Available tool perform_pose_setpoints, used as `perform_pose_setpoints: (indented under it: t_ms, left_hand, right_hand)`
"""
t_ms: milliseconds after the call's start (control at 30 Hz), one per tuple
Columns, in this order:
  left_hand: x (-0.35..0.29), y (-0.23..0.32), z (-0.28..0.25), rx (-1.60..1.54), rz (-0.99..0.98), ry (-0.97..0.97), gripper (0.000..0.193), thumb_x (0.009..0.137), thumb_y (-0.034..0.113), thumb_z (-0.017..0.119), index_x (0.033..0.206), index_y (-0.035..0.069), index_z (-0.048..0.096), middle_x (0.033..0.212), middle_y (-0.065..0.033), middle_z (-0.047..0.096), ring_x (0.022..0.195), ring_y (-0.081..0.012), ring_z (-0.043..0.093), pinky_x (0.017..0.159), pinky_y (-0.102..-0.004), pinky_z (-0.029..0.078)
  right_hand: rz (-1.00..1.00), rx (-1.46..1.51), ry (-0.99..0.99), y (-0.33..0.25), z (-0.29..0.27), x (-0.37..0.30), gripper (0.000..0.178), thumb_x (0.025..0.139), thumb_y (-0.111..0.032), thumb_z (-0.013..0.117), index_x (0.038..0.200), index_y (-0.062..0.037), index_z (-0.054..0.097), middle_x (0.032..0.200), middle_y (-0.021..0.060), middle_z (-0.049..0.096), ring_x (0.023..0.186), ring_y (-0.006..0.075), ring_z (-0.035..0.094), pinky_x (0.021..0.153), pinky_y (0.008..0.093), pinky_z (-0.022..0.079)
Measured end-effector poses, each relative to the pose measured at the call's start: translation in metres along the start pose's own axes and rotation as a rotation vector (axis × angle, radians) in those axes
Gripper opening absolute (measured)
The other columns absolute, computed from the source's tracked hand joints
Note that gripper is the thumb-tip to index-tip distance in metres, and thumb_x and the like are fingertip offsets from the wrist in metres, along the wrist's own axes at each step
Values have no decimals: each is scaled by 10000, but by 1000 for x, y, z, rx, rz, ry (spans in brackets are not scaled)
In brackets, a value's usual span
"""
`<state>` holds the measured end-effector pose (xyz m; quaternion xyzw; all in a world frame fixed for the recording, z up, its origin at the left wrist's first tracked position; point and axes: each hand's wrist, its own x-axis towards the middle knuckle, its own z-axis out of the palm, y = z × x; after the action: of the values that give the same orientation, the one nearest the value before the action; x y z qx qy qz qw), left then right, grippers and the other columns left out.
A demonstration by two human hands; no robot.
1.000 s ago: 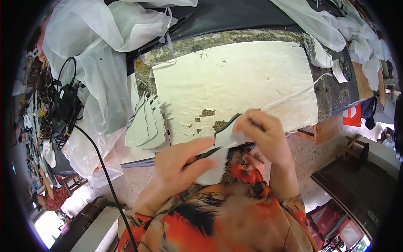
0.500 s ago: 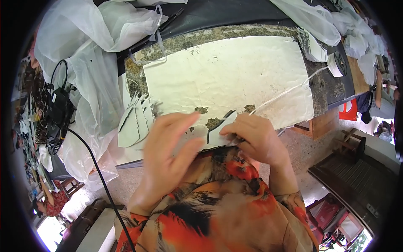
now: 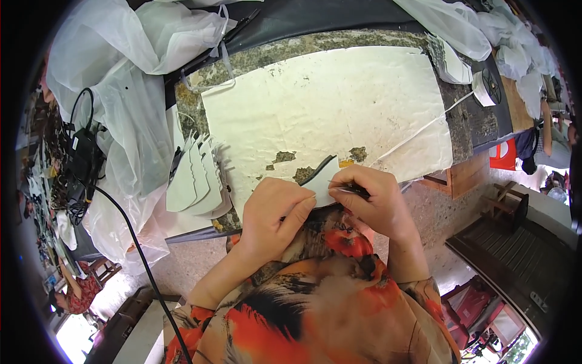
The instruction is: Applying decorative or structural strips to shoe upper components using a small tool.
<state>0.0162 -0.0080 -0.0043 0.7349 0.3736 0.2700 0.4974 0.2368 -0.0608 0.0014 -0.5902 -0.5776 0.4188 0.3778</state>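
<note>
Both hands meet at the near edge of the worn white sheet (image 3: 327,97), around a small white curved piece (image 3: 322,176) with a dark edge. My left hand (image 3: 279,209) has its thumb and forefinger pinched on the piece's left part. My right hand (image 3: 370,197) is closed at the right end of the piece, and a dark slim tool (image 3: 354,189) lies partly hidden in its fingers. An orange-yellow bit (image 3: 346,163) shows just above that hand. White tape (image 3: 418,130) runs from behind the right hand up to a roll (image 3: 485,88).
To the left lies a stack of white cut pieces (image 3: 197,179) with wavy edges. Plastic bags (image 3: 142,115) cover the left side; another bag (image 3: 451,27) hangs over the back right. A black cable (image 3: 130,227) crosses at the left. A wooden stool (image 3: 506,203) stands right.
My left hand has moved right and closed from an open, blurred pose onto the white piece. The right hand stays near the piece's right end.
</note>
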Motion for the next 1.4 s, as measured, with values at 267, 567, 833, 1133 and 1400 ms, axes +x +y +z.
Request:
perform_pose_setpoints:
  t_ms: [267,567,833,1133,1400]
  left_hand:
    - [-17,-21,9,659,297,-11,428,818,220,802,1224,119,711,1250,-16,655,1156,-253,543,995,-456,369]
    - [-20,-26,15,640,276,22,399,832,203,797,1213,111,719,1253,-12,668,1163,-261,556,1016,-455,367]
    - [-19,-26,15,623,275,30,366,841,196,793,1189,106,728,1253,-16,670,1163,-261,558,1027,-454,366]
    - [-12,-24,18,645,283,32,286,869,193,765,1137,105,713,1292,-37,673,1197,-271,561,1044,-467,349]
    - [-10,-26,18,663,266,20,245,881,193,751,1114,137,701,1281,-22,679,1198,-267,558,1065,-488,340]
  right_hand:
    - [356,404,-134,-25,7,-7,41,921,-29,734,919,-11,698,748,-32,628,671,-3,509,566,203,392]
    - [327,-96,106,-3,31,20,167,905,-195,707,928,-33,676,710,130,638,635,273,624,610,373,494]
    - [296,-146,141,1,34,20,122,895,-108,675,918,10,654,716,108,620,636,150,554,617,312,481]
    - [275,-198,155,1,36,19,136,898,-120,684,924,10,651,742,148,641,632,219,599,625,334,498]
    - [302,-217,141,3,19,17,150,897,-131,695,949,8,675,772,134,682,664,212,643,636,331,511]
